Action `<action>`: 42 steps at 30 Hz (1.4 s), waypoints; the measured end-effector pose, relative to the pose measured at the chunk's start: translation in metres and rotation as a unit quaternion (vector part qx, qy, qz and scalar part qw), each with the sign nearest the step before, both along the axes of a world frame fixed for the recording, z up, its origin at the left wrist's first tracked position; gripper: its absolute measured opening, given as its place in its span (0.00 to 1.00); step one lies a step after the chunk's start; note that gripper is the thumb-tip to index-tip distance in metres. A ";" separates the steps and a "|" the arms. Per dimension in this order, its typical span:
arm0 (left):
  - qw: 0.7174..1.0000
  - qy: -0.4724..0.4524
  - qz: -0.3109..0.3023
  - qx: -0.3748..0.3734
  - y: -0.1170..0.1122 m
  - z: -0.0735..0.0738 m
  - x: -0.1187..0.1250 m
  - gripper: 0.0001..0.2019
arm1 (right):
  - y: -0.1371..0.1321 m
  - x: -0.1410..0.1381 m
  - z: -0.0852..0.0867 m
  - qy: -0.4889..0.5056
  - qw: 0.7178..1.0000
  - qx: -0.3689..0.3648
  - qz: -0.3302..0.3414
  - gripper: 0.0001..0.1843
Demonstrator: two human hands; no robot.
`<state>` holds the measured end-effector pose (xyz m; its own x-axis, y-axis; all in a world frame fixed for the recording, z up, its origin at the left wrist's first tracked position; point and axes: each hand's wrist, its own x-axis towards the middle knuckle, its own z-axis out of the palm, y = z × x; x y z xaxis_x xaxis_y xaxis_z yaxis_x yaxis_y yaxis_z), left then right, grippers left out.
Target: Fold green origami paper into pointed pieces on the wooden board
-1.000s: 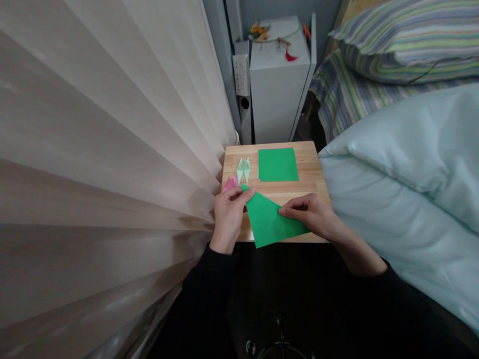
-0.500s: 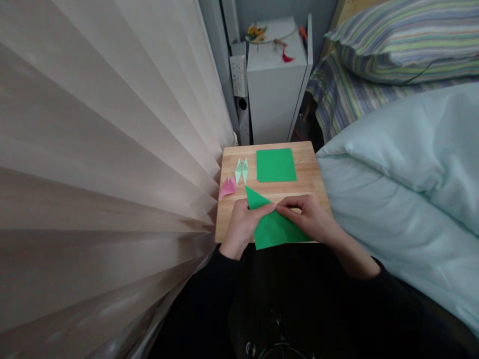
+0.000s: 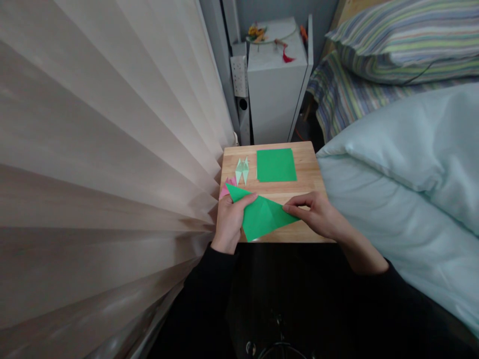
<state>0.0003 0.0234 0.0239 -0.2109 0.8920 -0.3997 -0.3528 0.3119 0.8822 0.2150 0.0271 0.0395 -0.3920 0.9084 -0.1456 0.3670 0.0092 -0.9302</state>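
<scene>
A sheet of green origami paper [image 3: 262, 217], folded into a triangle, is held between both hands over the near part of the small wooden table [image 3: 307, 169]. My left hand [image 3: 232, 219] grips its left side, thumb on top and the other fingers hidden beneath. My right hand [image 3: 312, 212] pinches the upper edge near the right corner between thumb and fingertips. Close to my left hand, a pink folded paper piece [image 3: 227, 185] is partly covered by the green sheet. Just beyond lies a pale green folded paper piece [image 3: 242, 170].
A stack of square green paper [image 3: 276, 164] lies at the table's far side. Pleated curtains [image 3: 149, 149] border the left. A bed with a pale blue quilt [image 3: 392, 164] stands on the right. Behind the table is a white cabinet [image 3: 277, 94].
My hands have moved apart along the paper's upper edge, the left leftward and the right slightly rightward. The green paper has shifted left and now partly covers the pink piece.
</scene>
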 end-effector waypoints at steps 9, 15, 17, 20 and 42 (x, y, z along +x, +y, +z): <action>0.977 0.197 0.002 0.077 0.010 -0.006 -0.018 0.20 | 0.009 0.014 0.001 -0.021 0.989 0.083 -0.123 0.16; 0.793 0.477 -0.191 0.328 -0.002 0.007 -0.001 0.16 | 0.008 0.012 0.005 -0.079 0.983 0.163 -0.040 0.12; 0.813 0.426 -0.255 0.304 -0.009 0.006 0.011 0.09 | 0.006 0.008 0.005 -0.059 0.987 0.145 -0.040 0.12; 0.876 0.336 -0.253 0.234 -0.014 0.001 0.023 0.04 | 0.006 0.004 0.005 -0.003 0.992 0.099 -0.073 0.12; 0.961 0.155 -0.182 0.138 -0.014 0.016 0.026 0.08 | 0.000 -0.008 0.009 0.071 0.996 0.017 -0.056 0.23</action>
